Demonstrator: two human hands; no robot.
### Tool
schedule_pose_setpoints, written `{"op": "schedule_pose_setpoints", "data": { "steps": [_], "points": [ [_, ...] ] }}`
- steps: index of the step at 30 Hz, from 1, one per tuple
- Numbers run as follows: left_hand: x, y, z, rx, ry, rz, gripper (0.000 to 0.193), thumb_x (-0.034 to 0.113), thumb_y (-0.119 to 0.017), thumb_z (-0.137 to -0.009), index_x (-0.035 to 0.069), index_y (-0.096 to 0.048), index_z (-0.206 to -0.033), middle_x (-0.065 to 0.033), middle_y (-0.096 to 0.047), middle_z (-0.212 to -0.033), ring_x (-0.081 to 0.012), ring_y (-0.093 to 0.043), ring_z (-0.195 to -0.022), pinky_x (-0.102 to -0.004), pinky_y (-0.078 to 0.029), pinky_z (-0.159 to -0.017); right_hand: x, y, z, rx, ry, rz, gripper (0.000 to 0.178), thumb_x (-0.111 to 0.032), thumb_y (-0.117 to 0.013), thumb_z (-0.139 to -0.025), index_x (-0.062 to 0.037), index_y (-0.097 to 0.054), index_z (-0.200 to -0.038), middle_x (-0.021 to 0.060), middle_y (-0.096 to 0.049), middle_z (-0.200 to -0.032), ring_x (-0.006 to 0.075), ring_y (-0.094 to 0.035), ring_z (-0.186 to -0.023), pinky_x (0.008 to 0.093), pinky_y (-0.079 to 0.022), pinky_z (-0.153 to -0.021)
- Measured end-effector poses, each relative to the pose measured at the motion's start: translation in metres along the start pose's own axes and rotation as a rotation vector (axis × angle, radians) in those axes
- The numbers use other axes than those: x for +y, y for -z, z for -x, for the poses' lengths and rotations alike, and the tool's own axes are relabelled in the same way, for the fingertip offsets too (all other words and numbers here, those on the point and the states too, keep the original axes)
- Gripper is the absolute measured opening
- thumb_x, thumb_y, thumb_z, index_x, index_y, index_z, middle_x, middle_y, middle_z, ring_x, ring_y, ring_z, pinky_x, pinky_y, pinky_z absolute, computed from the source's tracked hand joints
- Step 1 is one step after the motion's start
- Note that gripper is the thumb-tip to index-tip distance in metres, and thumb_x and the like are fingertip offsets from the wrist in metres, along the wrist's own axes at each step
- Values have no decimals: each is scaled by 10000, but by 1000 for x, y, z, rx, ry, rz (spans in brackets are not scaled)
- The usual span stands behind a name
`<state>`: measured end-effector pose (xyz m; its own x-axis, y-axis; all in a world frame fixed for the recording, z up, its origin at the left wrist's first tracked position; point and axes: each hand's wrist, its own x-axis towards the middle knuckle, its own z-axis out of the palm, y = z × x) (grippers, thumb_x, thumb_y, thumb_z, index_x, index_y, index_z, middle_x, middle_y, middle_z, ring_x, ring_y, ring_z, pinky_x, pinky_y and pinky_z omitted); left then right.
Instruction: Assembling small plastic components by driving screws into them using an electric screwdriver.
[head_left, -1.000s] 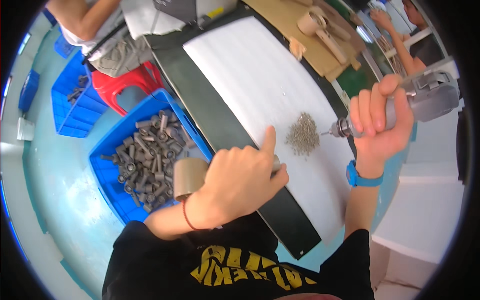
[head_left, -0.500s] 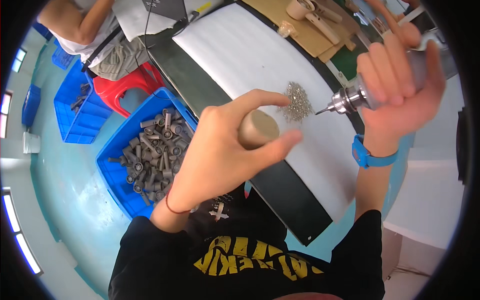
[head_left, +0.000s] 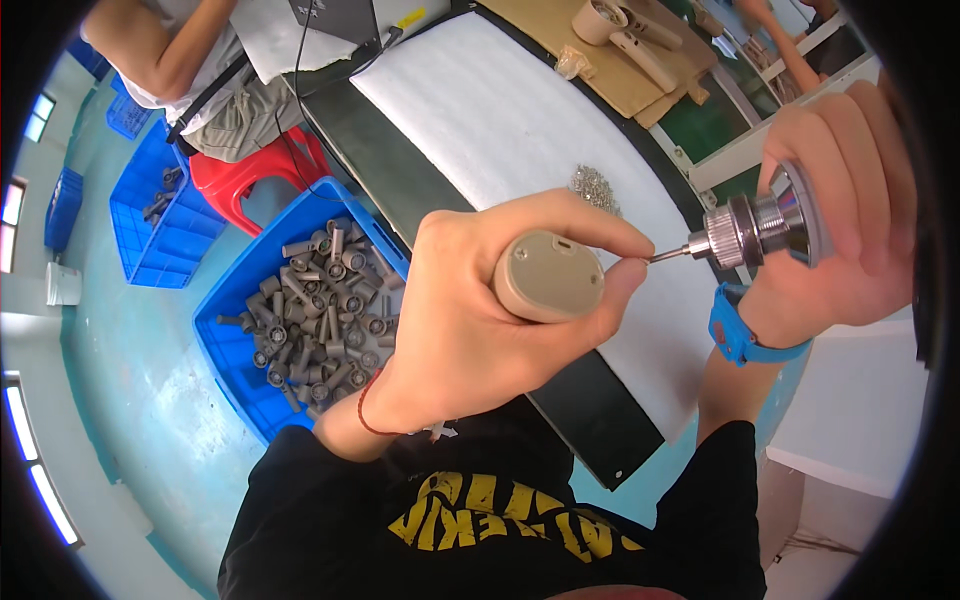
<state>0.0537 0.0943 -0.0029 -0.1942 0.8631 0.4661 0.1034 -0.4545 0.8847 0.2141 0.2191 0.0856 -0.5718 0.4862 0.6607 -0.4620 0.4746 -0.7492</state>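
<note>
My left hand (head_left: pixel 470 310) is wrapped around a beige, oval-ended plastic handle (head_left: pixel 552 275). Its flat end faces up and shows small round holes near the edges and a slot; the rest is hidden in the palm. The thumb and forefinger of that hand meet at the tip of a thin bit (head_left: pixel 672 254); whether a screw is between them I cannot tell. My right hand (head_left: pixel 850 200) grips the electric screwdriver (head_left: pixel 745 230) that carries this bit, held sideways with its silver collar toward my left hand. Beyond my left fingers lies a pile of small silver screws (head_left: pixel 596 188).
White foam sheeting (head_left: pixel 480 110) covers much of the dark table (head_left: pixel 600 420). On cardboard (head_left: pixel 530 22) at the back lie beige fan-like parts (head_left: pixel 640 55). A blue crate (head_left: pixel 225 350) of grey-brown parts stands at the left, near a red stool (head_left: pixel 230 185) with a seated person.
My left hand has turned the handle so its flat end shows, and its fingertips have closed at the bit. The screwdriver has moved right and down, away from the screw pile.
</note>
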Motion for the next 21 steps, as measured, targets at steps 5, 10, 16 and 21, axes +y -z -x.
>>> {"op": "schedule_pose_setpoints", "data": {
  "steps": [5,10,16,21],
  "points": [
    [3,0,-2,27,74,90,163,-18,-741,-728,8,-713,-886,35,-601,-596,-13,-514,-546,-174,-378,-525,-13,-13,10,67,86,283,320,-133,-293,-992,-99,-388,-688,-2,-341,-602,66,-371,-512,187,-265,-497],
    [2,1,-2,26,45,94,154,-27,-735,-737,-5,-698,-886,39,-594,-594,-9,-509,-543,-172,-375,-523,-15,-10,11,60,69,237,309,-137,-302,-991,-98,-389,-697,-2,-348,-598,68,-369,-503,191,-272,-491],
    [-4,4,-2,-32,119,227,176,29,-709,-790,-8,-642,-949,24,-597,-676,-15,-510,-608,-196,-376,-544,-9,-25,12,48,41,166,297,-141,-313,-990,-96,-391,-707,-2,-356,-594,70,-366,-492,196,-281,-483],
    [-21,11,3,-130,122,103,202,114,-696,-833,-1,-600,-967,-14,-602,-762,-53,-520,-663,-219,-391,-583,-7,-13,19,52,4,118,286,-145,-322,-989,-95,-392,-716,-3,-362,-591,72,-364,-483,199,-288,-476]
  ]
}}
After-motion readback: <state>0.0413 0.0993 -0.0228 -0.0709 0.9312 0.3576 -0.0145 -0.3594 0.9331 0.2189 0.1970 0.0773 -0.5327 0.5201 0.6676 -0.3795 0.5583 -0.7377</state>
